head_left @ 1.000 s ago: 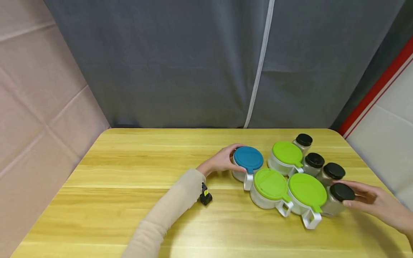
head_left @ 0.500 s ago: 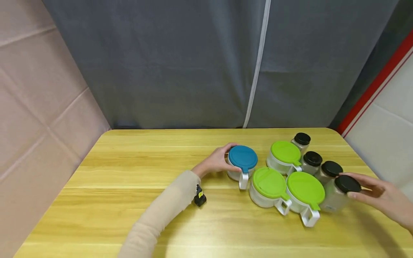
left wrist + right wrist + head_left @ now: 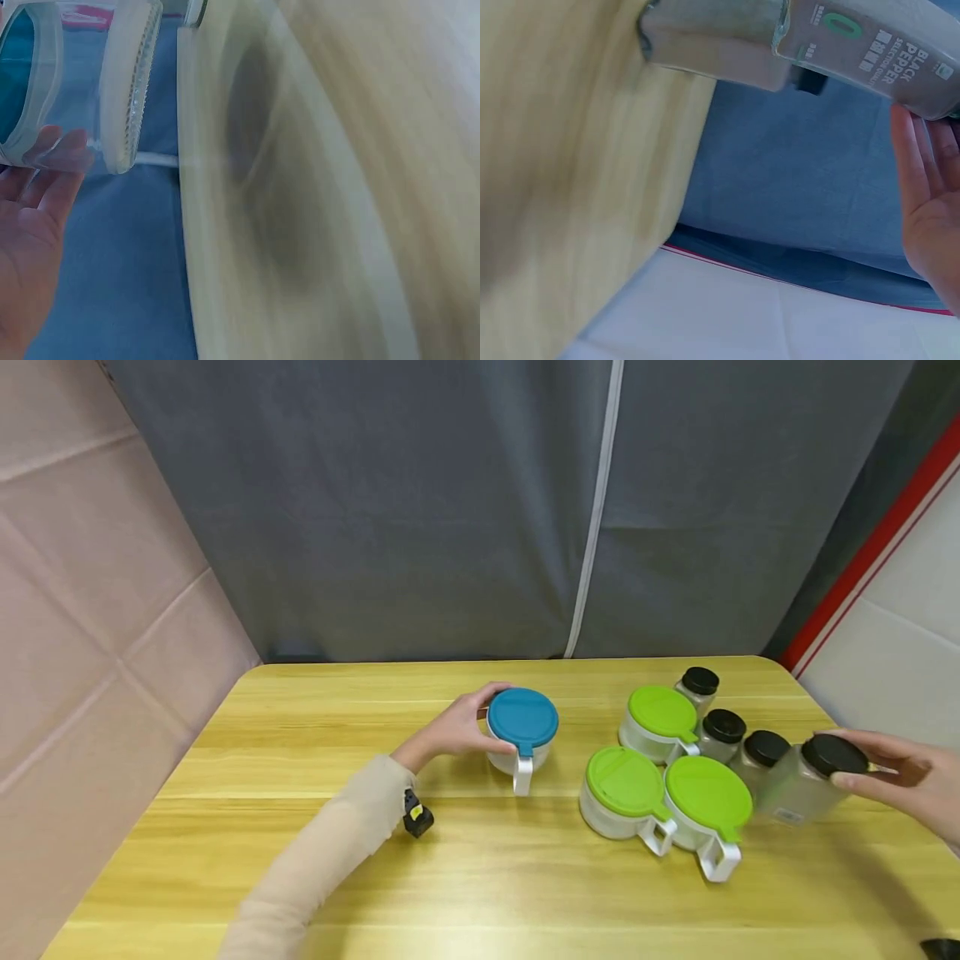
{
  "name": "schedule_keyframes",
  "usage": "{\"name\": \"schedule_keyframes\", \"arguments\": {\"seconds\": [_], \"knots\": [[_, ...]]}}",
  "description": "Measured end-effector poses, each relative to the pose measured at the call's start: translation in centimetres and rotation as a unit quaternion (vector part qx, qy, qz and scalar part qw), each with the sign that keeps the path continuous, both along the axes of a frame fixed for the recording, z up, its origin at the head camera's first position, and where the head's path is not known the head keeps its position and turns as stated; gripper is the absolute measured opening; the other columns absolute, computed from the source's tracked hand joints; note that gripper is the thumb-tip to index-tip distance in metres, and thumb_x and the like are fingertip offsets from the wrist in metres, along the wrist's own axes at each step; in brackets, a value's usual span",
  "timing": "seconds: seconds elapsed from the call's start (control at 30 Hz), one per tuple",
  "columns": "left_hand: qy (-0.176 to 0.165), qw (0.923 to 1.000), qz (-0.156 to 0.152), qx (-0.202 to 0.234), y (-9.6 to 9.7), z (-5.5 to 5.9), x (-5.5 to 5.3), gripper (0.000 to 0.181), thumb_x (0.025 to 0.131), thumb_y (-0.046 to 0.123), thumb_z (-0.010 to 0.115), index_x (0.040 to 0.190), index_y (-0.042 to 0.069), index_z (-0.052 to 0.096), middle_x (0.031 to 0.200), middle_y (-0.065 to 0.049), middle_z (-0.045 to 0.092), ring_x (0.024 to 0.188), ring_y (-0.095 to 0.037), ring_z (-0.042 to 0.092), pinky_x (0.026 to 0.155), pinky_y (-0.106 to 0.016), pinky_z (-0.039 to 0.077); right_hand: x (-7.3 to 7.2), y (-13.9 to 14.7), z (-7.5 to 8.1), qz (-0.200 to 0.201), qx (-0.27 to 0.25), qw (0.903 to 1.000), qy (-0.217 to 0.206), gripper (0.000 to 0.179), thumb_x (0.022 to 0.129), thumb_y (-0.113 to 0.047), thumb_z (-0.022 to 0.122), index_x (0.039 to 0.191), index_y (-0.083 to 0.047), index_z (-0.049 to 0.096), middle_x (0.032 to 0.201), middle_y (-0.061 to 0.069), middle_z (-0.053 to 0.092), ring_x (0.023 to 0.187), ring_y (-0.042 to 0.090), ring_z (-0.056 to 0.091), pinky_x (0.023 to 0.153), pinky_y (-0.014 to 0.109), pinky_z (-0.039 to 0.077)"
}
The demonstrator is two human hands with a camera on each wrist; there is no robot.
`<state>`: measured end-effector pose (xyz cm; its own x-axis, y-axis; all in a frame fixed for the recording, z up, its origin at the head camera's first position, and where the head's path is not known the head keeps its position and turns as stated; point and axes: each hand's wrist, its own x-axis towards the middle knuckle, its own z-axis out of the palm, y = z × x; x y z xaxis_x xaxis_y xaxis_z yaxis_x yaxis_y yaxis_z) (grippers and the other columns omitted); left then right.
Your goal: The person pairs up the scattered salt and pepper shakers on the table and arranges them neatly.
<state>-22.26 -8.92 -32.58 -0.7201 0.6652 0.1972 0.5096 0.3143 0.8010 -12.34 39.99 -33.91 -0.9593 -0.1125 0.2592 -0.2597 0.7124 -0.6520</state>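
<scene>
My left hand (image 3: 459, 724) grips a clear seasoning jar (image 3: 522, 717) with a blue lid and a white handle. In the left wrist view, the jar's ribbed base (image 3: 129, 86) hangs above the wood and a shadow falls below. At the right, my right hand (image 3: 911, 777) pinches a black-lidded pepper jar (image 3: 798, 787) near its cap. This jar is raised and tilted, its lid leaning right; its label (image 3: 881, 52) reads "BLACK PEPPER" in the right wrist view. Another spice jar (image 3: 712, 56) stands right beside it there.
Three green-lidded jars (image 3: 625, 783) with white handles cluster right of centre on the wooden table (image 3: 480, 877). Behind them stand three smaller black-lidded jars (image 3: 723, 727). A grey curtain (image 3: 375, 527) hangs along the back edge; a white panel (image 3: 900, 635) borders the right.
My left hand has carried the blue-lidded jar left, away from the green-lidded ones. My right hand has lifted the pepper jar up and to the right, tilting it.
</scene>
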Motion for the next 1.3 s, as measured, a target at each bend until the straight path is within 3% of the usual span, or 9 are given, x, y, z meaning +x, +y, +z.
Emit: {"name": "schedule_keyframes", "arguments": {"seconds": [0.2, 0.3, 0.5, 0.63, 0.83, 0.93, 1.03, 1.17, 1.3], "knots": [[-0.012, 0.9996, 0.026, -0.001, -2.7, 1.3, 0.2, 0.075, 0.069, 0.006, 0.075, 0.131, -0.004, 0.032, 0.124, -0.018, 0.043, 0.112, -0.027, 0.044, 0.092, -0.036, 0.037, -7.1, 11.9, -7.3, 0.018, 0.034, 0.9992, 0.008, 0.063, 0.082, -0.012, 0.062, 0.137, -0.023, 0.034, 0.135, 0.000, 0.036, 0.117, 0.004, 0.033, 0.083, 0.007, 0.030], [-0.017, 0.9992, 0.036, 0.002, -4.0, 1.8, 0.2, 0.077, 0.069, 0.008, 0.075, 0.131, -0.004, 0.032, 0.124, -0.018, 0.043, 0.112, -0.028, 0.044, 0.092, -0.038, 0.036, -7.2, 10.6, -4.7, 0.038, 0.038, 0.9985, 0.012, 0.062, 0.083, -0.010, 0.061, 0.137, -0.019, 0.033, 0.136, 0.002, 0.034, 0.120, 0.003, 0.031, 0.083, 0.007, 0.029], [-0.015, 0.9988, 0.047, 0.009, -6.7, 1.1, -1.3, 0.079, 0.068, 0.010, 0.077, 0.132, 0.002, 0.032, 0.124, -0.014, 0.045, 0.110, -0.025, 0.045, 0.092, -0.040, 0.036, -3.5, 0.5, 4.7, 0.058, -0.004, 0.9983, 0.011, 0.055, 0.085, 0.003, 0.054, 0.133, -0.018, 0.036, 0.121, -0.014, 0.040, 0.107, -0.009, 0.034, 0.079, 0.007, 0.030], [-0.008, 0.9987, 0.045, 0.023, -8.1, 1.3, -1.7, 0.078, 0.068, 0.015, 0.077, 0.132, 0.006, 0.033, 0.123, -0.012, 0.045, 0.108, -0.023, 0.046, 0.091, -0.040, 0.037, -2.9, -3.3, 8.4, 0.021, 0.021, 0.9996, -0.003, 0.049, 0.086, -0.003, 0.056, 0.128, -0.022, 0.039, 0.106, -0.026, 0.039, 0.092, -0.015, 0.037, 0.072, 0.004, 0.032], [-0.015, 0.9982, 0.049, 0.031, -9.7, 1.7, -1.7, 0.075, 0.070, 0.018, 0.076, 0.132, 0.007, 0.034, 0.123, -0.013, 0.044, 0.109, -0.025, 0.044, 0.092, -0.043, 0.036, -5.3, -4.6, 10.7, 0.021, 0.068, 0.9961, -0.052, 0.048, 0.085, -0.017, 0.061, 0.129, -0.012, 0.043, 0.098, -0.026, 0.048, 0.082, -0.009, 0.047, 0.067, 0.019, 0.043], [-0.029, 0.9977, 0.051, 0.034, -10.3, 1.9, -1.8, 0.075, 0.071, 0.017, 0.075, 0.132, 0.006, 0.033, 0.124, -0.014, 0.043, 0.109, -0.026, 0.043, 0.093, -0.042, 0.035, -6.3, -6.1, 11.5, 0.041, 0.072, 0.9954, -0.047, 0.045, 0.085, -0.017, 0.061, 0.127, -0.015, 0.046, 0.097, -0.022, 0.052, 0.077, 0.001, 0.051, 0.064, 0.022, 0.043], [-0.037, 0.9969, 0.056, 0.041, -11.0, 2.1, -1.9, 0.075, 0.071, 0.016, 0.074, 0.133, 0.005, 0.032, 0.124, -0.013, 0.042, 0.109, -0.025, 0.043, 0.092, -0.040, 0.036, -7.4, -8.1, 12.0, 0.077, 0.052, 0.9950, -0.038, 0.042, 0.085, -0.013, 0.059, 0.125, -0.017, 0.049, 0.098, -0.015, 0.055, 0.072, 0.010, 0.051, 0.053, 0.022, 0.041], [-0.041, 0.9961, 0.058, 0.052, -11.9, 2.4, -2.0, 0.075, 0.072, 0.015, 0.074, 0.133, 0.004, 0.032, 0.124, -0.013, 0.042, 0.109, -0.025, 0.043, 0.092, -0.039, 0.036, -8.4, -10.5, 12.5, 0.133, 0.028, 0.9900, -0.039, 0.040, 0.086, -0.010, 0.058, 0.125, -0.014, 0.050, 0.103, -0.010, 0.057, 0.079, 0.009, 0.054, 0.058, 0.019, 0.042], [-0.052, 0.9951, 0.066, 0.052, -12.6, 2.4, -2.0, 0.075, 0.073, 0.012, 0.073, 0.134, 0.004, 0.030, 0.125, -0.014, 0.040, 0.110, -0.025, 0.041, 0.093, -0.039, 0.035, -9.3, -12.9, 12.5, 0.185, 0.012, 0.9816, -0.046, 0.040, 0.086, -0.010, 0.057, 0.125, -0.009, 0.050, 0.108, -0.004, 0.057, 0.089, 0.011, 0.056, 0.072, 0.015, 0.043]]}}
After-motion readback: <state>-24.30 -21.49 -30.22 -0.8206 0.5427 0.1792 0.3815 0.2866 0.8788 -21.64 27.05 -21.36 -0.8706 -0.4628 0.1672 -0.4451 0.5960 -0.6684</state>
